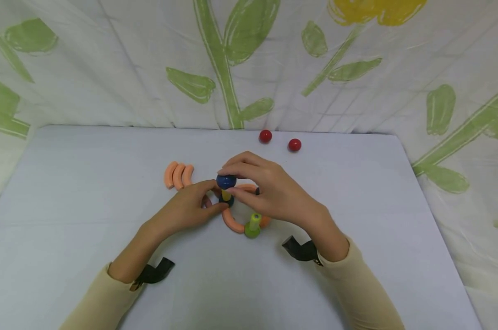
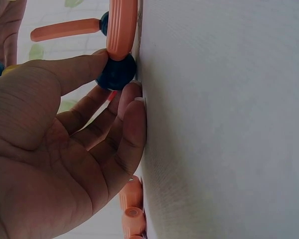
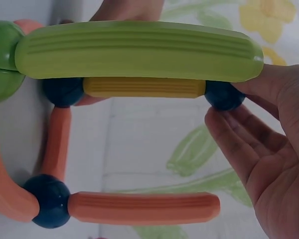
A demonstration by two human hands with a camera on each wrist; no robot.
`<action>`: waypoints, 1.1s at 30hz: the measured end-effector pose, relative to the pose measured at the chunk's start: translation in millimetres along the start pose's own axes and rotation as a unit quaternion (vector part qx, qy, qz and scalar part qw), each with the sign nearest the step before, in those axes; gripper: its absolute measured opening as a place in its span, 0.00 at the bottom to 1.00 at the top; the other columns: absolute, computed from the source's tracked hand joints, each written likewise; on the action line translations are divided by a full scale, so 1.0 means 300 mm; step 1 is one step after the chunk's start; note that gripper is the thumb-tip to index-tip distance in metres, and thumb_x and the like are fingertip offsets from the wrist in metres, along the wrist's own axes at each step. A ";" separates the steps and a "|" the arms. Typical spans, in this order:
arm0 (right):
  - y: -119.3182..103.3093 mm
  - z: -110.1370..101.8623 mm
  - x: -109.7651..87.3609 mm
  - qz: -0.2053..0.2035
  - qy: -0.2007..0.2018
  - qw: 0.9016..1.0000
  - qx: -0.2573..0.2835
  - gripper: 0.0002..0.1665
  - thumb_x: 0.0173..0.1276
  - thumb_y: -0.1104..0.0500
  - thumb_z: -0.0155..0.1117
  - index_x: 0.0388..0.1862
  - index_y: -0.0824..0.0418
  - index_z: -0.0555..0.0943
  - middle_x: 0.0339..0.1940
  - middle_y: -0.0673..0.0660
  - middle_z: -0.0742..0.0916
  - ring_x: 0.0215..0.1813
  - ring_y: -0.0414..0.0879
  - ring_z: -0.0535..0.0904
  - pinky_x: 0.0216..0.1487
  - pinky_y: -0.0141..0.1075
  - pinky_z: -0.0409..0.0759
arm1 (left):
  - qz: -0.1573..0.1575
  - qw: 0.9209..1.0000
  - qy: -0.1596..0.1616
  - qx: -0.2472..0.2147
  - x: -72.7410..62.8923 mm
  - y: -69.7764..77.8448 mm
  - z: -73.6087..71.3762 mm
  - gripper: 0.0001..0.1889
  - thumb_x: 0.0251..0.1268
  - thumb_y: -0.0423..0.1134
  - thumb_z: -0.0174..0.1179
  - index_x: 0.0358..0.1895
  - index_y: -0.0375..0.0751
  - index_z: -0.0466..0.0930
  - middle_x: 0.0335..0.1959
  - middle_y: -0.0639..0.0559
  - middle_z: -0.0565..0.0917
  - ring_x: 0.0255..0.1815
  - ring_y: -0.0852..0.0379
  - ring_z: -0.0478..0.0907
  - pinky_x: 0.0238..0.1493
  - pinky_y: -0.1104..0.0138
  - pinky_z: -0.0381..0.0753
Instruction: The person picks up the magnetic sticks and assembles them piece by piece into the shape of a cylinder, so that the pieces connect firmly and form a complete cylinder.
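Head view: from my distant post I watch the right hand [image 1: 269,183] pinch a top blue ball [image 1: 226,181] at the upper end of an upright yellow stick [image 3: 144,87], as the left hand [image 1: 187,204] pinches the lower blue ball [image 2: 116,74] at its foot, over the white table [image 1: 88,188]. I judge a straight push along the stick best, base braced, the nearby green stick [image 3: 139,52] unbumped; whether the joint is fully seated, I cannot tell. My count: a third blue ball [image 3: 51,200] makes three, bearing one standing orange stick [image 3: 144,208]; one green ball [image 1: 252,230], one green stick, one yellow; a ring [image 1: 233,223] of three orange curves; three loose orange sticks [image 1: 177,176]; two red balls [image 1: 265,136].
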State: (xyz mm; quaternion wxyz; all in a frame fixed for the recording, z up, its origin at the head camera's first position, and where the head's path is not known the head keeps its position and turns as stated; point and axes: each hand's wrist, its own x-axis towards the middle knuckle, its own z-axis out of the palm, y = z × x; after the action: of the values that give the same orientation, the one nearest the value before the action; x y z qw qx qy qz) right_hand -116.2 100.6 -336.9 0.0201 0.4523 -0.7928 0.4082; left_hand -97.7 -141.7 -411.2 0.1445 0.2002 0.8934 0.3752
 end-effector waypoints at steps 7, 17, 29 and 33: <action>-0.001 0.009 0.002 -0.014 -0.004 1.000 -0.008 0.18 0.72 0.64 0.72 0.60 0.62 0.85 0.58 0.54 0.86 0.59 0.43 0.84 0.57 0.31 0.84 | 0.018 1.000 0.002 -0.003 0.001 -0.006 -0.002 0.15 0.73 0.45 0.69 0.59 0.52 0.81 0.44 0.56 0.86 0.34 0.60 0.80 0.38 0.68 0.79; -0.003 0.004 -0.002 -0.005 -0.011 1.000 -0.015 0.19 0.73 0.63 0.72 0.61 0.61 0.84 0.58 0.53 0.86 0.61 0.43 0.83 0.58 0.32 0.84 | 0.033 0.999 0.005 -0.009 0.000 -0.008 0.000 0.14 0.73 0.44 0.69 0.57 0.49 0.82 0.43 0.53 0.86 0.33 0.60 0.79 0.37 0.69 0.78; -0.003 0.004 -0.004 -0.002 -0.004 1.000 -0.022 0.19 0.72 0.62 0.73 0.60 0.60 0.85 0.58 0.52 0.86 0.61 0.42 0.83 0.59 0.32 0.84 | 0.036 0.999 0.008 -0.002 0.002 -0.008 0.003 0.14 0.72 0.44 0.70 0.56 0.47 0.82 0.43 0.53 0.86 0.33 0.61 0.79 0.37 0.69 0.78; -0.008 -0.002 -0.006 -0.004 0.006 1.000 -0.019 0.18 0.72 0.62 0.73 0.59 0.61 0.85 0.58 0.52 0.86 0.61 0.41 0.83 0.58 0.32 0.84 | 0.032 0.999 0.008 -0.003 0.002 -0.005 0.002 0.13 0.72 0.44 0.70 0.54 0.47 0.83 0.41 0.54 0.86 0.32 0.61 0.79 0.36 0.69 0.78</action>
State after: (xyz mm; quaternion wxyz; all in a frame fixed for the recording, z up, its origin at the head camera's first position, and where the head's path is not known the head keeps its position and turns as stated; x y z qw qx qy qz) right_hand -113.8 101.6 -335.7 0.0348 0.4524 -0.7986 0.3955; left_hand -98.5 -142.0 -412.8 0.1261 0.2254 0.8866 0.3837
